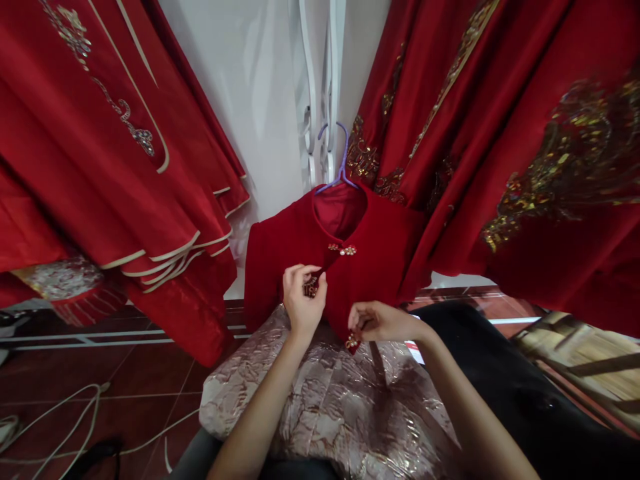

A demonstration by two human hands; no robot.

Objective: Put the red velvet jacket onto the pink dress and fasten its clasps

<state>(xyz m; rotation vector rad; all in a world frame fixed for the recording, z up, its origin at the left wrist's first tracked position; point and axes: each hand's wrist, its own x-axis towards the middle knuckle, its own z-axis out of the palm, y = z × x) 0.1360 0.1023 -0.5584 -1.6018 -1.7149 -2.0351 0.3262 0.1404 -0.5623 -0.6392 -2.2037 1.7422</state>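
Note:
A red jacket (383, 267) hangs from a purple hanger (343, 175), its round collar joined at the neck by a gold clasp with pearly beads (343, 251). Below the collar the front edges part. My left hand (304, 300) pinches one front edge, where a beaded gold fastening (311, 287) shows between thumb and fingers. Lower and to the right, my right hand (383, 321) has its fingers closed on the other edge, just above a second gold fastening (352, 341). The fingertips of my right hand are partly hidden.
Pinkish brocade cloth (320, 393) with metallic threads covers my lap. Red embroidered garments hang at left (165, 167) and right (500, 147). White cables (90, 413) lie on the tiled floor, with a black surface (480, 360) at right. Behind stands a white door (250, 80) with curved handles.

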